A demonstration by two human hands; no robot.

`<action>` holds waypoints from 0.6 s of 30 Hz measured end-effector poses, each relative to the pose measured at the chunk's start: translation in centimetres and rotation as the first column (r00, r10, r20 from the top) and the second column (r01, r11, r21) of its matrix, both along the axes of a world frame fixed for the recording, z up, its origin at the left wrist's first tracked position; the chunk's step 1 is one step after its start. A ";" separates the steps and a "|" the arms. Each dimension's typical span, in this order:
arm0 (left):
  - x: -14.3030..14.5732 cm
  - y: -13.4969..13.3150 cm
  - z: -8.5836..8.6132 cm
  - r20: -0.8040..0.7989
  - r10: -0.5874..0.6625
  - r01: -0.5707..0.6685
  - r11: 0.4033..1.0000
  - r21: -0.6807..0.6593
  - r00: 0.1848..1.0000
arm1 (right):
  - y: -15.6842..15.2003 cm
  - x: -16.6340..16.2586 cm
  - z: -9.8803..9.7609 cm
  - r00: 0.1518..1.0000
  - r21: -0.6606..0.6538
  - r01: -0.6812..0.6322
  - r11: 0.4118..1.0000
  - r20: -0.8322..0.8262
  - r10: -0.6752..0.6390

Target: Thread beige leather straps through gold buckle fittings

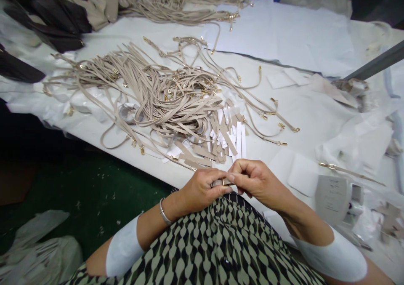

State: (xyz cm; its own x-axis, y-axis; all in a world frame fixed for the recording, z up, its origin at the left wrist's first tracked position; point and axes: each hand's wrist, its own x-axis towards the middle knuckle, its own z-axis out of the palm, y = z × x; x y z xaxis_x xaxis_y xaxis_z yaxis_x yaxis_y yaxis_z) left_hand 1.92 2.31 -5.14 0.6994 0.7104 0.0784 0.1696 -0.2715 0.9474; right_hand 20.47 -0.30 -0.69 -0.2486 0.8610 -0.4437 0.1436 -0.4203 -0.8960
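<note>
My left hand (pixel 202 188) and my right hand (pixel 257 179) meet close to my body, just below the table's near edge. Both pinch the same short beige strap piece (pixel 221 182), which carries a small gold fitting at its middle. My fingers are curled tight around it, thumbs on top. A silver bangle circles my left wrist. Right in front of my hands lies a heap of short beige and white strips (pixel 221 139). Behind that spreads a big tangle of long beige straps with gold clasps (pixel 164 91).
The white-covered table (pixel 309 108) also bears white paper sheets at the back, more straps (pixel 189 7) and dark and beige bags (pixel 57 11) at the far left. Crumpled plastic and a white device (pixel 334 198) lie at right. A green floor shows at left.
</note>
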 end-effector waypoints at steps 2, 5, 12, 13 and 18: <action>0.1 -0.1 -0.1 -0.005 -0.011 0.011 1.000 -0.001 1.000 | 0.0 -0.2 -0.3 0.999 0.047 0.005 0.999 0.048 -0.007; 0.0 -0.2 -0.2 0.015 -0.004 0.004 0.999 -0.045 1.000 | 0.2 -0.3 -0.5 0.995 0.112 0.050 0.992 0.079 -0.059; -1.3 0.6 -0.4 0.280 0.284 -0.009 0.717 -0.697 0.917 | 0.3 -0.4 -1.9 0.935 0.043 0.135 0.990 -0.337 -0.113; -1.6 0.8 -0.4 0.305 0.355 -0.013 0.670 -0.742 0.883 | 0.3 -0.7 -2.2 0.930 0.055 0.136 0.989 -0.350 -0.109; -2.3 1.7 0.4 0.393 0.551 0.011 0.571 -0.821 0.736 | 0.5 -3.6 -3.1 0.908 0.047 -0.056 0.997 -0.413 0.070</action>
State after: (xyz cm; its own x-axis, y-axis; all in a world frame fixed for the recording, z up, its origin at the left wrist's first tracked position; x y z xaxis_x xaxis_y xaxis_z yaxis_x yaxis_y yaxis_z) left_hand -0.42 3.97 -4.76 0.4693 0.8388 -0.2761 -0.5196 0.5151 0.6816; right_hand 16.89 0.23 -3.75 -0.4583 0.8498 -0.2604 -0.2183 -0.3916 -0.8938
